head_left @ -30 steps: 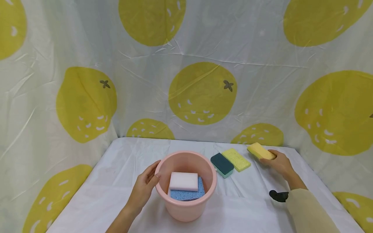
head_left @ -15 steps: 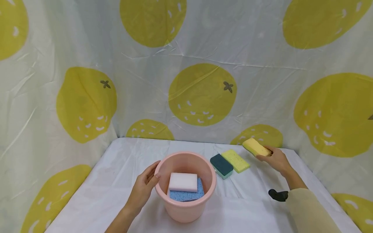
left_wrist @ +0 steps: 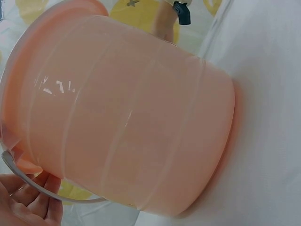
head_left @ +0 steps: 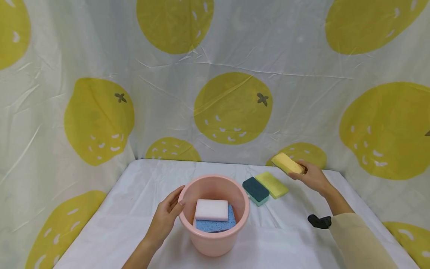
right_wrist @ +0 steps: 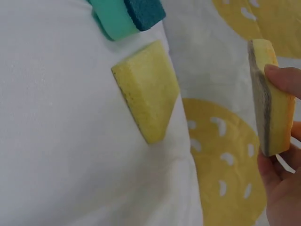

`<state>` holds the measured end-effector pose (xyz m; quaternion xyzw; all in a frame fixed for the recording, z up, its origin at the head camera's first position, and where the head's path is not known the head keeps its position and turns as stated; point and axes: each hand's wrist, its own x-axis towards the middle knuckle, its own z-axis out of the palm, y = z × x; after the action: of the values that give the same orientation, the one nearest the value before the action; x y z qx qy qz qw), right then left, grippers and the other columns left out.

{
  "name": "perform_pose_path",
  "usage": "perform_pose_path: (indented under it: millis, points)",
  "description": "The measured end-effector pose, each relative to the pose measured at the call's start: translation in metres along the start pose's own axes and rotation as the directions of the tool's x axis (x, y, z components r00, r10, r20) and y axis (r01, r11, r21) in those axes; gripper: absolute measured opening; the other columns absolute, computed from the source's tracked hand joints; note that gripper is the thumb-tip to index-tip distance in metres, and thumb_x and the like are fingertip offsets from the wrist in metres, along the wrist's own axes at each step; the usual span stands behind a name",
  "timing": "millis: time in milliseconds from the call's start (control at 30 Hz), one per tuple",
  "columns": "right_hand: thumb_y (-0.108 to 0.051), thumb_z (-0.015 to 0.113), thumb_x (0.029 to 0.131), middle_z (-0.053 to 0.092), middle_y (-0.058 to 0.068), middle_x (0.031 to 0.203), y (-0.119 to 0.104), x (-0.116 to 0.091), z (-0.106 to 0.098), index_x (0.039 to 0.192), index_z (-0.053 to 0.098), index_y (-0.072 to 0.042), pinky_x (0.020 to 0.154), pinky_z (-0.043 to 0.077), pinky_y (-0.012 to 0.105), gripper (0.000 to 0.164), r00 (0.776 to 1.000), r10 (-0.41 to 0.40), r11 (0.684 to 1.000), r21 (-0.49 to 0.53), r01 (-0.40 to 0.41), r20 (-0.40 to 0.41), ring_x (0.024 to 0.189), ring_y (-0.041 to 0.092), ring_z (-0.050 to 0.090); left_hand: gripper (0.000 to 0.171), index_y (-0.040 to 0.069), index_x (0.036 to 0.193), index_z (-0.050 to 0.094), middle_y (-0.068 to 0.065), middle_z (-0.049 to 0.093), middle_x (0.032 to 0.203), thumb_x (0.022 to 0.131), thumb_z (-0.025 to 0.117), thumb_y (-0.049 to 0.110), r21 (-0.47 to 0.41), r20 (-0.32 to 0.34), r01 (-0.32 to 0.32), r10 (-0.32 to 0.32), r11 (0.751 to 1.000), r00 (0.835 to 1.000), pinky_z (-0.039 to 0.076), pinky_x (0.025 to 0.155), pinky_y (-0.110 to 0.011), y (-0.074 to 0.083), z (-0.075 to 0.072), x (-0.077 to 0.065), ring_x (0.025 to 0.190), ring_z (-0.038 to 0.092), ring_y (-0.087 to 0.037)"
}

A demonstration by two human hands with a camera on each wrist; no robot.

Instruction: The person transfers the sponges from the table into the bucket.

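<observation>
My right hand (head_left: 314,178) pinches a yellow sponge (head_left: 287,163) above the back right of the table. In the right wrist view this sponge (right_wrist: 273,103) has a greyish layer on one face, with the thumb on one side and fingers below. My left hand (head_left: 165,211) grips the rim of a pink bucket (head_left: 215,243) at its left side, thumb over the edge. Inside the bucket a white sponge (head_left: 211,209) lies on a blue sponge (head_left: 218,225). The left wrist view shows the bucket's wall and its thin handle (left_wrist: 47,190) by the fingers.
Right of the bucket lie a green sponge with a dark scouring top (head_left: 256,189) and a flat yellow sponge (head_left: 272,184), side by side. A white cloth (head_left: 282,246) covers the table. Behind and at the sides hangs a lemon-print curtain (head_left: 168,101).
My right hand has lifted the yellow sponge and carried it a little to the left. My left hand and the bucket stay where they were.
</observation>
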<state>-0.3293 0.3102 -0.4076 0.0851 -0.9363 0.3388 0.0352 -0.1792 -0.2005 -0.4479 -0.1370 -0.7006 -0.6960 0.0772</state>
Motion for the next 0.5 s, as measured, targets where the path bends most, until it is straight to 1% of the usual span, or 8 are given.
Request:
perform_pose_path:
  millis: [100, 200, 367, 500]
  points:
    - [-0.046, 0.075, 0.095, 0.053, 0.032, 0.136, -0.008, 0.002, 0.001, 0.154, 0.033, 0.012, 0.085, 0.052, 0.043, 0.092, 1.000, -0.018, 1.000, 0.013, 0.018, 0.016, 0.110, 0.039, 0.056, 0.050, 0.005, 0.154, 0.047, -0.016, 0.049, 0.154, 0.106, 0.059, 0.016, 0.002, -0.004, 0.005, -0.005, 1.000, 1.000, 0.047, 0.102, -0.024, 0.000, 0.000, 0.000, 0.140, 0.047, -0.030]
    - [-0.044, 0.075, 0.095, 0.052, 0.031, 0.138, -0.018, 0.003, 0.001, 0.154, 0.034, 0.012, 0.089, 0.053, 0.047, 0.091, 0.999, -0.046, 0.999, 0.017, 0.045, 0.026, 0.113, 0.041, 0.056, 0.050, 0.005, 0.153, 0.048, -0.015, 0.049, 0.154, 0.106, 0.059, 0.016, 0.000, -0.010, 0.011, -0.011, 1.000, 1.000, 0.047, 0.102, -0.023, 0.001, 0.001, 0.000, 0.140, 0.047, -0.030]
    - [-0.043, 0.076, 0.095, 0.051, 0.030, 0.140, -0.030, 0.004, 0.001, 0.152, 0.038, 0.012, 0.093, 0.053, 0.054, 0.088, 0.995, -0.100, 0.995, -0.015, 0.100, 0.030, 0.118, 0.044, 0.054, 0.050, 0.005, 0.154, 0.047, -0.015, 0.049, 0.153, 0.106, 0.059, 0.016, 0.001, -0.011, 0.017, -0.017, 1.000, 1.000, 0.047, 0.102, -0.024, 0.002, 0.001, 0.000, 0.140, 0.047, -0.030]
    - [-0.041, 0.077, 0.094, 0.053, 0.029, 0.140, -0.040, 0.004, 0.002, 0.150, 0.042, 0.010, 0.096, 0.051, 0.055, 0.083, 0.990, -0.141, 0.990, -0.022, 0.142, 0.029, 0.119, 0.043, 0.054, 0.051, 0.004, 0.154, 0.047, -0.015, 0.049, 0.153, 0.106, 0.059, 0.018, 0.000, -0.012, 0.026, -0.026, 1.000, 1.000, 0.046, 0.102, -0.024, 0.002, 0.001, 0.000, 0.140, 0.047, -0.031]
